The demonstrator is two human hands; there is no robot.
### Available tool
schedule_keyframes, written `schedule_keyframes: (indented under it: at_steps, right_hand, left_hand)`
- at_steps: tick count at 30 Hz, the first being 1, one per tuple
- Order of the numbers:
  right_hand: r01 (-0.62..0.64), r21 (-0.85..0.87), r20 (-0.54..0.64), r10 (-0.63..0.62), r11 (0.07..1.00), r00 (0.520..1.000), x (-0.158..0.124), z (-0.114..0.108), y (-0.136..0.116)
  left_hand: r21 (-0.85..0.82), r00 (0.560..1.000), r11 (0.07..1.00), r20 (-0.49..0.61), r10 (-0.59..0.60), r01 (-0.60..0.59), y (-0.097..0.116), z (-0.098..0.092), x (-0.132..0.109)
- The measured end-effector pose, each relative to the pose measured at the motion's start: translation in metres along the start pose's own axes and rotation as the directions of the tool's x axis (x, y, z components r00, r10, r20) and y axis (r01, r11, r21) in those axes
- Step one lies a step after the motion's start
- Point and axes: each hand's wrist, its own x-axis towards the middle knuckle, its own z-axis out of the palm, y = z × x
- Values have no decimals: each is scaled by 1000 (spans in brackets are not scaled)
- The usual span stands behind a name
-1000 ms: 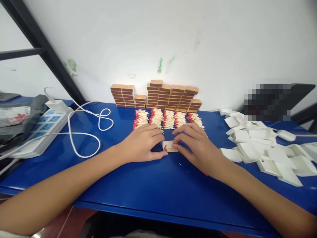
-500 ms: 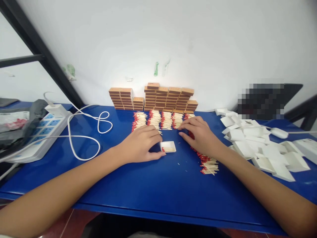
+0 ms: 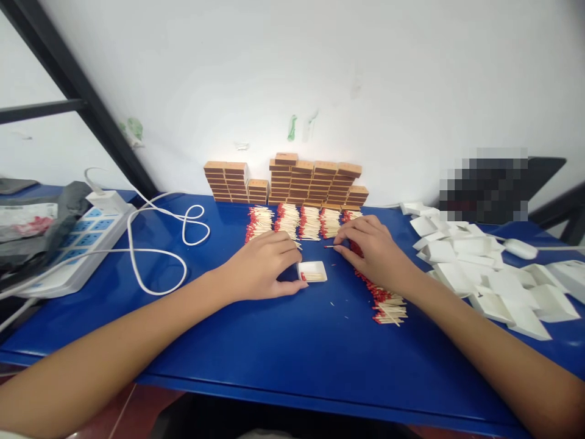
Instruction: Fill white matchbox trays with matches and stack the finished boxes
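A small white matchbox tray (image 3: 315,268) lies on the blue table with a few red-tipped matches (image 3: 312,277) along its near side. My left hand (image 3: 267,265) grips the tray's left end between thumb and fingers. My right hand (image 3: 368,247), to the right of the tray, pinches a single matchstick (image 3: 329,247) whose red head points left. Rows of loose matches (image 3: 311,224) lie just behind my hands. Another pile of matches (image 3: 388,305) runs beneath and in front of my right hand, which partly hides it.
Stacked brown matchboxes (image 3: 292,183) stand against the wall. A heap of white trays (image 3: 475,256) covers the right side beside a white cable adapter (image 3: 521,248). On the left are a power strip (image 3: 86,238) and looping white cable (image 3: 132,244).
My right hand has closed its thumb and finger on one match and drawn it slightly clear of the piles. My left hand stays on the tray. The view has shifted slightly.
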Motion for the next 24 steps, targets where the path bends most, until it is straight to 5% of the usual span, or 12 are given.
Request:
schedule_keyframes:
  at_steps: [24]
  right_hand:
    - [51,-11,-27,-51,999,998,0,-1,0]
  left_hand:
    - [-6,1000,1000,-9,8,-8,-1,2,0]
